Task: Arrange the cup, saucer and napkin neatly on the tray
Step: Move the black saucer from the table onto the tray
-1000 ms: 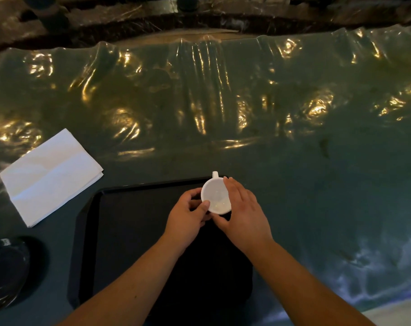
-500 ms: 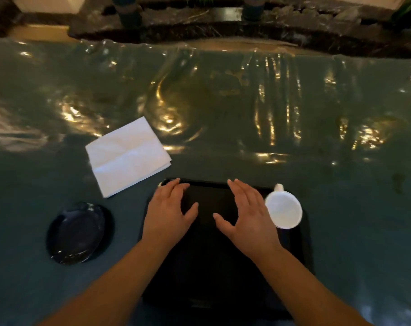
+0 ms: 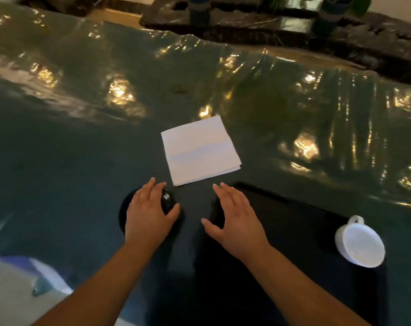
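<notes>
While the small dark glossy saucer (image 3: 166, 201) lies on the table left of the tray, the left hand (image 3: 148, 212) spreads flat over it with fingers open, gripping nothing yet. The folded white paper napkin (image 3: 199, 149) lies beyond, also off the tray. The right hand (image 3: 235, 220) hovers open and empty at the left edge of the black rectangular plastic tray (image 3: 293, 215). Only the white ceramic cup (image 3: 360, 243) stands on the tray, at its far right corner; saucer and napkin remain. The wrinkled clear plastic sheet (image 3: 270, 95) covering the green table blocks nothing.
</notes>
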A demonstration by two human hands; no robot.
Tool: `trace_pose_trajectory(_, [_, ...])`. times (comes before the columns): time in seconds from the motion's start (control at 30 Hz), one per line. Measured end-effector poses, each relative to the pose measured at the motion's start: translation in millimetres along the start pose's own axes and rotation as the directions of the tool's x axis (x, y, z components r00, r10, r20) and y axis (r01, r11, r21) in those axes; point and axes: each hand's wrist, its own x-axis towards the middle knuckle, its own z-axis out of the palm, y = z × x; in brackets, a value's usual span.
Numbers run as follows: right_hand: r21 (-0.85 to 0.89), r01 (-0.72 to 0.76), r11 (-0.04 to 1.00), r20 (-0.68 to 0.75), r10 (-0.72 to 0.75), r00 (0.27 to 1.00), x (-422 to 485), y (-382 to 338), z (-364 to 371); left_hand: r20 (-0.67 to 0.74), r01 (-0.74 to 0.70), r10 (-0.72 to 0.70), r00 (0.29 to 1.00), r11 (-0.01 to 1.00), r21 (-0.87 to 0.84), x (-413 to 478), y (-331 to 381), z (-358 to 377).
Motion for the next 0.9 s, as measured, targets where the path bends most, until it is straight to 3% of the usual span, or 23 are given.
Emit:
trace_pose_trajectory(0.3, [-0.002,0.088,0.996,0.063,-0.088,0.994,22.3,-27.5,25.9,0.023,0.139,-0.139,0.99,0.99,-0.015,3.7,-35.3,-9.7])
trace_pose_trajectory(0.6, [0.128,-0.073,0.989,0.169,0.051,0.984,42.6,-56.4,54.9,0.124,0.301,-0.285,0.951,0.944,-0.137,4.4,-74.3,-15.7])
trace_pose_trajectory(0.9, [0.259,-0.212,0.942,0.175,0.171,0.97,46.7,-64.4,66.7,0.217,0.291,-0.238,0.947,0.922,-0.257,2.9,-74.7,-9.9])
